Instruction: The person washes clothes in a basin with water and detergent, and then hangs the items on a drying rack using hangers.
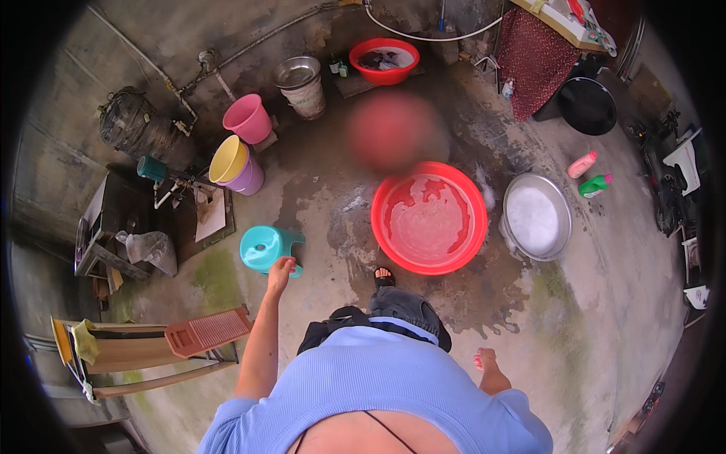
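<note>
My left hand (280, 275) hangs out to the left, its fingers drawn together and nothing visible in them. It overlaps the edge of a teal plastic stool (259, 246); whether it touches the stool I cannot tell. Low on the right is my right hand (484, 359), fingers slightly bent and apart, holding nothing. Ahead of my sandalled foot (384, 277) a large red basin (479, 227) contains shallow, sudsy water. To its right stands a metal basin (563, 227) full of white foam.
Pink (247, 119) and yellow (228, 160) buckets stand at the left wall. Another red basin (384, 76) with dark cloth sits at the back. Two detergent bottles, pink (581, 165) and green (595, 186), are on the right. A brown washboard (208, 331) lies on a rack at left.
</note>
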Tool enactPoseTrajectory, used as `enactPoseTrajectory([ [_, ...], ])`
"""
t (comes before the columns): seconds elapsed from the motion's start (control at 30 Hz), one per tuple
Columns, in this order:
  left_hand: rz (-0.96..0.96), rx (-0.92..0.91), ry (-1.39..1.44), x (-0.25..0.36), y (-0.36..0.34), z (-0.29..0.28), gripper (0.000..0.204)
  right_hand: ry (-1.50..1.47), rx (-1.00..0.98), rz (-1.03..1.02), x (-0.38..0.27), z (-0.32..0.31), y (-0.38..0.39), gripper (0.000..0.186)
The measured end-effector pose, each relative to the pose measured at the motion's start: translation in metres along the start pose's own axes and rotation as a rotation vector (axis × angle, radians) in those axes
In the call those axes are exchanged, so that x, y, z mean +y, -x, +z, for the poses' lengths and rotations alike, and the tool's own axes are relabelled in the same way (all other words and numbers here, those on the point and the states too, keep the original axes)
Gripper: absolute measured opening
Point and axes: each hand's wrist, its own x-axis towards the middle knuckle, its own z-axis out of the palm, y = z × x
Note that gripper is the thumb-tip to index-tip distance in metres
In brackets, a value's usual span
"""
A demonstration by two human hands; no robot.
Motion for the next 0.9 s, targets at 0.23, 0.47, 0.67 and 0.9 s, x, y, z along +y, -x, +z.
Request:
enactPoseTrajectory([
  [0.23,-0.799,-0.007,-0.153,-0.097,-0.118,-0.120,0.024,0.214,-0.096,-1.234,-0.517,0.160,0.080,0.019],
  [0.47,-0.491,-0.089,-0.087,0.003,-0.465,-0.131,0.019,-0.112,-0.260,-1.028,-0.745,0.262,0.136,0.019],
  [0.67,0.113,-0.339,-0.226,0.193,-0.739,-0.032,0.023,0.142,-0.034,-0.370,-0.605,0.244,0.054,0.020],
  [0.9,0.152,-0.294,-0.366,0.287,-0.890,0.057,0.028,-0.211,0.079,0.308,-0.686,0.136,-0.028,0.015],
])
